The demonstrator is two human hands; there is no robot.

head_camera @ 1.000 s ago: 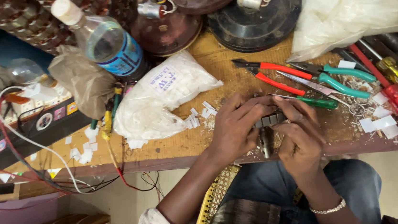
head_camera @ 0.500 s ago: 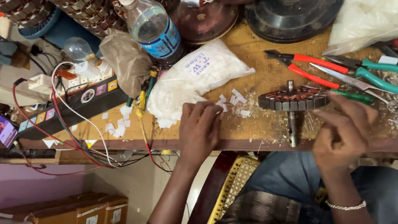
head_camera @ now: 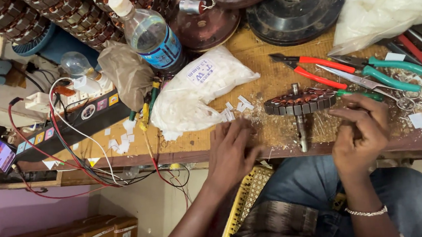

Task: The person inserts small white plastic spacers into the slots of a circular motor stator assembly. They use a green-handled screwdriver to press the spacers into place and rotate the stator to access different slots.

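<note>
— Held in the right hand [head_camera: 362,130]?
— Yes: fingers curled round the edge of a motor stator [head_camera: 301,101], ridged metal disc with coppery windings, steel shaft poking down past the rim of the worn wooden table [head_camera: 267,62].
— And the left hand [head_camera: 231,149]?
— Flat near the table edge, fingers loosely spread, holding nothing, beside small white paper slips [head_camera: 235,108].
— Around them?
— Crinkled clear bag of white bits [head_camera: 198,91] just behind the left hand. Red-handled pliers [head_camera: 313,69] and teal-handled cutters [head_camera: 385,70] behind the stator. Plastic bottle [head_camera: 150,32], dark round motor covers [head_camera: 292,4] further back. Tangled red and white wires [head_camera: 65,141] off left.
</note>
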